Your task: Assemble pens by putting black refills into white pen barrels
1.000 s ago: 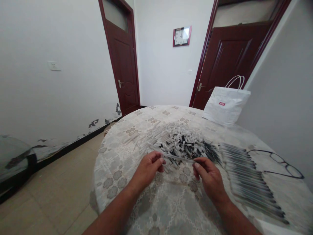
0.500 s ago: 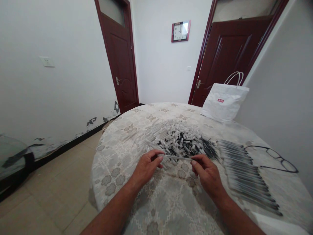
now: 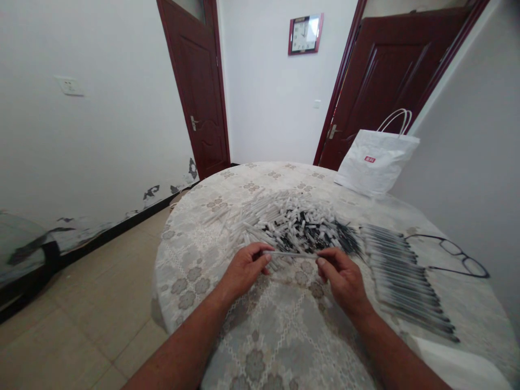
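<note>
Between my two hands a slim, pale pen barrel (image 3: pixel 291 254) is held level over the near edge of a heap. My left hand (image 3: pixel 251 265) pinches its left end between thumb and fingers. At its right end, thumb and forefinger of my right hand (image 3: pixel 340 273) close on it, and the tip there is hidden by the fingers. Just beyond lies the heap of pen parts (image 3: pixel 284 216): clear tubes to the left, whitish caps in the middle, dark thin refills to the right. A row of pens with dark ends (image 3: pixel 400 276) lies side by side right of my right hand.
A patterned cloth covers the round table (image 3: pixel 255 330). Black-framed glasses (image 3: pixel 459 257) lie right of the pen row. A white paper bag (image 3: pixel 377 162) stands at the back right. Something white (image 3: pixel 450 363) lies at the near right edge.
Both hands keep their grip on the pen barrel, nearly unmoved. The camera view has tilted slightly down, so the clock and doors sit higher.
</note>
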`<state>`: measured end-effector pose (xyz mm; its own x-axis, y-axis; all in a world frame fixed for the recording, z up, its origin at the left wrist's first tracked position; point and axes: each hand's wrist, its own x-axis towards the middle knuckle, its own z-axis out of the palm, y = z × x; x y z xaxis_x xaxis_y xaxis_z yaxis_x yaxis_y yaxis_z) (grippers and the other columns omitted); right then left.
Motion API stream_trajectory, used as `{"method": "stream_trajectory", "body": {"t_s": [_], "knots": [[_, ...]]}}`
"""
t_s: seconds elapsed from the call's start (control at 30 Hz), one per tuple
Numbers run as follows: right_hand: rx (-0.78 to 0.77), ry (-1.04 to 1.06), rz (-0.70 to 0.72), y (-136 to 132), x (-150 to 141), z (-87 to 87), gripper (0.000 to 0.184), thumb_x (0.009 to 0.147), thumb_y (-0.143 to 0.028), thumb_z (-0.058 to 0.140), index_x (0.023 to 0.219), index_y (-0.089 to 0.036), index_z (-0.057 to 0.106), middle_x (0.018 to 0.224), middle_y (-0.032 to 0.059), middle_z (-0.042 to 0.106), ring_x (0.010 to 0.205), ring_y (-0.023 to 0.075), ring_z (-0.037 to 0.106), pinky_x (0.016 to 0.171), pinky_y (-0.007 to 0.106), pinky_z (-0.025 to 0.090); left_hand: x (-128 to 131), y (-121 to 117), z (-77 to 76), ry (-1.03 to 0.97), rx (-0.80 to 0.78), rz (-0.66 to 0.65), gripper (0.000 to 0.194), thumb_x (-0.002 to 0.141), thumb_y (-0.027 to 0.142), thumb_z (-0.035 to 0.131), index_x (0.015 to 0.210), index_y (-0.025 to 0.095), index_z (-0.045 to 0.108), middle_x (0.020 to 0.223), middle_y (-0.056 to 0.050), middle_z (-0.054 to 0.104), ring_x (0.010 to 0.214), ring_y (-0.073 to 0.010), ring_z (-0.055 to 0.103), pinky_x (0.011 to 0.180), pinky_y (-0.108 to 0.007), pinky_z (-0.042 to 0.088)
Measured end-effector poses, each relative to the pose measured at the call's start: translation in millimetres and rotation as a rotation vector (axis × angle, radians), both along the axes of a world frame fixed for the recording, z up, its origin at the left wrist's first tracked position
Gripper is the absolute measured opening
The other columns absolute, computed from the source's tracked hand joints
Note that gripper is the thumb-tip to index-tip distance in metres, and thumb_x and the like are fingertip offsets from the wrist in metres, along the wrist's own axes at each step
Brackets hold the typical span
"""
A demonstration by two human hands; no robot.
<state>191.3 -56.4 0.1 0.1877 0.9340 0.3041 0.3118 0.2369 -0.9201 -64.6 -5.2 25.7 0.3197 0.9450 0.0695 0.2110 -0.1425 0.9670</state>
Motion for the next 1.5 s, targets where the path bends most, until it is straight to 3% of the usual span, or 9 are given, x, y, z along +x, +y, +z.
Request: {"method": "stream_trajectory", "body": {"t_s": [0.3, 0.5, 0.67, 0.8, 0.97, 1.17, 1.37, 1.5], "knots": [[0.009, -0.017, -0.002, 1.8, 1.6, -0.6, 0.020, 0.089, -0.038, 0.063, 0.097, -0.019, 0.065, 0.064, -0.0014, 0.060, 0.057, 0.0151, 0.057, 0.055, 0.026, 0.045, -3.2, 2.1, -1.1, -0.097, -0.066, -0.012, 0.031, 0.086, 0.037, 0.062, 0.109, 0.017, 0.070, 0.077, 0.001, 0.063, 0.062, -0.0152, 0.068, 0.066, -0.028, 0.050], [0.003, -0.038, 0.018, 2.0, 1.5, -3.3, 0.020, 0.090, -0.039, 0.062, 0.098, -0.021, 0.065, 0.064, -0.0019, 0.060, 0.058, 0.0155, 0.057, 0.055, 0.026, 0.045, -5.1, 1.9, -2.6, -0.167, -0.123, -0.051, 0.036, 0.087, 0.042, 0.063, 0.112, 0.017, 0.070, 0.069, 0.003, 0.054, 0.061, -0.0149, 0.066, 0.063, -0.026, 0.051], [0.079, -0.216, 0.044, 0.3, 2.1, -1.7, 0.018, 0.092, -0.036, 0.061, 0.102, -0.022, 0.066, 0.083, 0.0034, 0.068, 0.072, 0.0183, 0.063, 0.066, 0.028, 0.050, -7.2, 5.7, -6.3, -0.218, -0.171, -0.061, 0.038, 0.086, 0.044, 0.064, 0.112, 0.017, 0.072, 0.066, 0.003, 0.052, 0.061, -0.0141, 0.063, 0.064, -0.026, 0.052], [0.169, -0.406, 0.106, -1.9, -1.6, 2.2, 0.014, 0.094, -0.031, 0.058, 0.103, -0.023, 0.066, 0.097, 0.0064, 0.070, 0.084, 0.0204, 0.066, 0.076, 0.031, 0.052, -5.7, 8.5, -8.8, -0.457, -0.253, -0.006, 0.035, 0.081, 0.039, 0.073, 0.108, 0.016, 0.071, 0.073, 0.001, 0.056, 0.062, -0.0106, 0.056, 0.068, -0.029, 0.056], [0.243, -0.568, 0.136, -0.9, -9.3, 0.6, 0.016, 0.095, -0.025, 0.054, 0.107, -0.024, 0.064, 0.099, 0.0082, 0.070, 0.089, 0.0217, 0.067, 0.081, 0.035, 0.053, -2.7, 7.2, -7.4, -0.577, -0.353, 0.029, 0.035, 0.077, 0.040, 0.078, 0.098, 0.014, 0.070, 0.081, -0.003, 0.061, 0.066, -0.0112, 0.058, 0.066, -0.028, 0.057], [0.324, -0.650, 0.144, 1.8, -10.6, -3.4, 0.020, 0.096, -0.025, 0.053, 0.112, -0.024, 0.066, 0.102, 0.0090, 0.072, 0.094, 0.0227, 0.068, 0.087, 0.036, 0.053, -1.2, 7.4, -9.3, -0.593, -0.342, 0.053, 0.035, 0.077, 0.043, 0.079, 0.094, 0.014, 0.070, 0.082, -0.006, 0.065, 0.075, -0.0151, 0.064, 0.068, -0.029, 0.058], [0.277, -0.599, 0.154, -5.6, -16.7, 1.3, 0.016, 0.093, -0.028, 0.057, 0.103, -0.023, 0.070, 0.093, 0.0080, 0.073, 0.084, 0.0223, 0.069, 0.079, 0.034, 0.053, -1.1, 8.6, -13.4, -0.591, -0.334, 0.031, 0.034, 0.078, 0.042, 0.079, 0.091, 0.012, 0.070, 0.079, -0.005, 0.064, 0.069, -0.0142, 0.063, 0.070, -0.032, 0.059], [0.028, -0.364, 0.137, -9.4, -20.5, 5.5, 0.016, 0.091, -0.035, 0.061, 0.097, -0.023, 0.071, 0.076, 0.0038, 0.071, 0.064, 0.0187, 0.066, 0.061, 0.029, 0.051, -3.0, 8.5, -15.2, -0.571, -0.324, 0.017, 0.034, 0.078, 0.042, 0.078, 0.090, 0.011, 0.070, 0.078, -0.005, 0.063, 0.068, -0.0136, 0.062, 0.073, -0.035, 0.060]]}}
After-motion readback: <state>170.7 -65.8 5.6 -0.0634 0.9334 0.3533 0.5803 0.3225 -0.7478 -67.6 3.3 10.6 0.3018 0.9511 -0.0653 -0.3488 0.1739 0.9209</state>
